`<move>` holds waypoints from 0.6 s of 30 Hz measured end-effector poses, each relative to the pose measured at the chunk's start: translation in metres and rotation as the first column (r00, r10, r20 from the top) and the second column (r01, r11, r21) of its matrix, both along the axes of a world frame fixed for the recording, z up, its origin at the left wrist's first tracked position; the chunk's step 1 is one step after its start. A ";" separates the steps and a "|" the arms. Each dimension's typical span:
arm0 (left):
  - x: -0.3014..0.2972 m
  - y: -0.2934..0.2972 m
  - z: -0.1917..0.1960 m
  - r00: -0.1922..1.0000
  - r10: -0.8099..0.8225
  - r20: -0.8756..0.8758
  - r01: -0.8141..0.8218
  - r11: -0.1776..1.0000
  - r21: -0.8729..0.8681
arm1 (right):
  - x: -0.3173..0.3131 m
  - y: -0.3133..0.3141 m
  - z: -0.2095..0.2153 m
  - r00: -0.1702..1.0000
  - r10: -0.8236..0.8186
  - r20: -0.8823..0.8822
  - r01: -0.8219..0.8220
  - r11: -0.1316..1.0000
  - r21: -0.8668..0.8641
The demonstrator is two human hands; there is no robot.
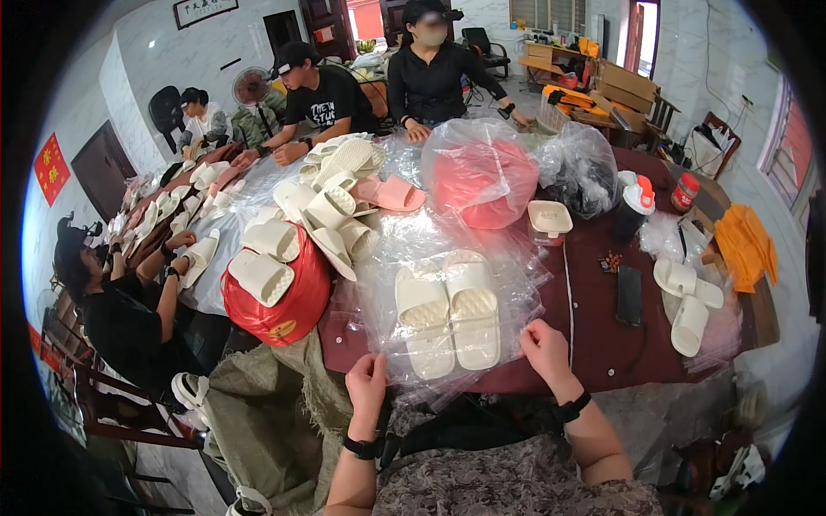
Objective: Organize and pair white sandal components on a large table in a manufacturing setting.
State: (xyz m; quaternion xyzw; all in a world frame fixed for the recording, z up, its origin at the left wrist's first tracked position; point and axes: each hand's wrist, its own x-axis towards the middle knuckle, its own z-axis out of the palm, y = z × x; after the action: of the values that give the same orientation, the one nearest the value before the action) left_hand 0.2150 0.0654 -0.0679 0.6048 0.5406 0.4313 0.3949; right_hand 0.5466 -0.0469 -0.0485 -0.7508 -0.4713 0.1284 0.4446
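Observation:
A pair of cream slippers (pixel 422 297) lies side by side in front of me, toes pointing away, on or inside a clear plastic bag (pixel 508 275); which of the two is hard to make out. My left hand (pixel 366 380) is closed in a pinch at the bag's near left edge. At its right edge, my right hand (pixel 546 349) pinches the film too, with thumb and fingers pressed together. Neither hand touches the slippers. To the left, a red bag (pixel 297 288) bears several more cream slippers (pixel 261 277).
Behind lie heaped cream slippers (pixel 348 159), a pink slipper (pixel 391 193) and a bagged red bundle (pixel 486 176). On the right are a lidded tub (pixel 550 220), a phone (pixel 629 297), a tumbler (pixel 635 206) and another slipper pair (pixel 688 297). Several co-workers sit or stand around the table.

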 end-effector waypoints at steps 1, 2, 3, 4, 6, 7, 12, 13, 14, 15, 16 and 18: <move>0.002 0.001 -0.001 1.000 0.012 -0.025 -0.012 0.999 0.039 | -0.002 0.002 -0.001 1.000 -0.011 0.024 0.012 0.999 -0.035; 0.004 0.001 -0.002 1.000 0.014 -0.026 -0.013 0.999 0.040 | -0.003 0.003 -0.003 0.999 -0.020 0.049 0.024 0.997 -0.069; 0.006 0.002 -0.001 0.997 0.044 -0.062 -0.039 0.996 0.077 | -0.004 0.004 -0.004 0.999 -0.020 0.048 0.023 0.997 -0.069; 0.009 0.002 0.001 0.992 0.076 -0.098 -0.065 0.991 0.115 | -0.005 0.005 -0.005 0.997 -0.036 0.070 0.041 0.996 -0.073; 0.014 -0.003 0.012 0.972 0.126 -0.200 -0.093 0.982 0.166 | -0.004 0.006 -0.011 0.994 -0.056 0.091 0.063 0.995 -0.077; 0.016 -0.006 0.021 0.938 0.179 -0.296 -0.115 0.969 0.220 | -0.003 0.007 -0.014 0.989 -0.077 0.123 0.085 0.994 -0.068; 0.016 -0.033 0.042 0.876 0.241 -0.418 0.124 0.724 0.679 | -0.008 0.006 -0.010 0.976 -0.089 0.200 0.098 0.995 -0.035; 0.023 -0.038 0.041 0.867 0.053 -0.495 0.315 0.712 0.628 | -0.009 0.005 -0.008 0.972 -0.092 0.215 0.099 0.995 -0.023; 0.030 -0.042 0.045 0.819 -0.128 -0.560 0.491 0.663 0.566 | -0.010 0.005 -0.007 0.969 -0.092 0.231 0.096 0.995 -0.008; 0.036 -0.039 0.044 0.821 -0.124 -0.557 0.487 0.662 0.570 | -0.010 0.006 -0.007 0.968 -0.090 0.235 0.094 0.996 -0.004; 0.043 -0.033 0.041 0.760 -0.112 -0.640 0.522 0.691 0.500 | -0.010 0.005 -0.009 0.968 -0.098 0.232 0.098 0.995 0.015; 0.050 -0.020 0.027 0.693 -0.106 -0.714 0.550 0.718 0.427 | -0.008 0.004 -0.010 0.966 -0.111 0.232 0.106 0.994 0.035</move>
State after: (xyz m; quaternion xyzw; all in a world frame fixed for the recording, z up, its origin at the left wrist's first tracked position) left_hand 0.2646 0.0450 -0.0404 0.8994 0.3460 0.2640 0.0410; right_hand 0.5383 -0.0429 -0.0587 -0.7804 -0.4800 0.0096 0.4006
